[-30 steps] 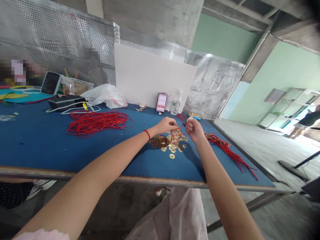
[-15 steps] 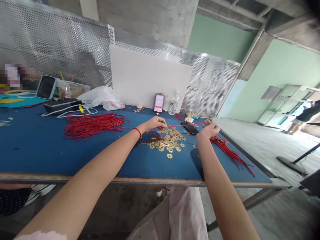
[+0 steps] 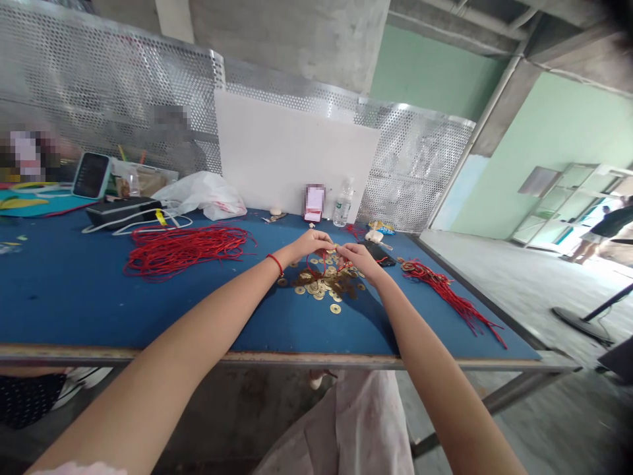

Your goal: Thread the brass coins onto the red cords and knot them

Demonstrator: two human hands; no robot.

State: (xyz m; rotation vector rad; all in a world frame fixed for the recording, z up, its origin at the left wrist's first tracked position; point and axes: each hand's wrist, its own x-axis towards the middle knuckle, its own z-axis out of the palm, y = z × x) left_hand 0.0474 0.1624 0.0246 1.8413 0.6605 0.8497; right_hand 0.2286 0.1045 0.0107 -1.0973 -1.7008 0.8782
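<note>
Above a pile of brass coins with holes [image 3: 321,287], my two hands meet fingertip to fingertip. My left hand [image 3: 316,244] is closed in a pinch on a red cord [image 3: 324,265], which hangs in a loop below it. A red bracelet [image 3: 275,264] circles the left wrist. My right hand [image 3: 359,256] pinches the same cord from the other side, its fingertips close to the left ones. What exactly lies between the fingertips is too small to make out; a coin seems to be at the left fingers.
A bundle of red cords [image 3: 190,251] lies left on the blue table [image 3: 74,290]. To the right are a strung cord bunch [image 3: 455,297] and a black phone [image 3: 380,253]. Behind stand a propped phone [image 3: 314,202], a water bottle [image 3: 343,203] and a plastic bag [image 3: 208,194].
My right hand has come in from the right to meet my left hand. The cord that was stretched between them is now slack. My left hand has hardly moved.
</note>
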